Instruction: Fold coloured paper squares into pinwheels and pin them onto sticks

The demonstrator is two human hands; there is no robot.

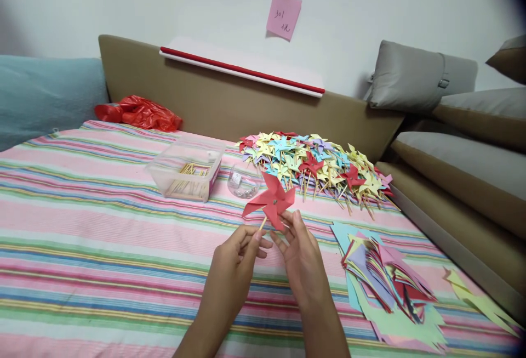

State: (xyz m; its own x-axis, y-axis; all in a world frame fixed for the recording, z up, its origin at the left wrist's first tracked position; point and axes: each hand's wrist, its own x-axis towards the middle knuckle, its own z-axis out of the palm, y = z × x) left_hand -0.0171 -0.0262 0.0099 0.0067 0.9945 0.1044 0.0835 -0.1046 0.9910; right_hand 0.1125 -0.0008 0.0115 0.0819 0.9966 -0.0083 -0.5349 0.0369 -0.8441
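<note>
Your left hand (236, 256) pinches the red pinwheel (268, 200) by its stick (263, 223); your right hand (303, 265), loosely open, seemingly adjusts it. Next likely calls for steadiness.

Beyond the grip of our left hand (236, 254), our striped cloth (123, 270) carries a clear box (159, 180) and red bag (143, 114) leftward, a round tub (234, 183) straight ahead, heaped pinwheels (320, 163) rightward, and, nearer right, stacked papers (380, 281) and yellow strips (476, 297).
</note>
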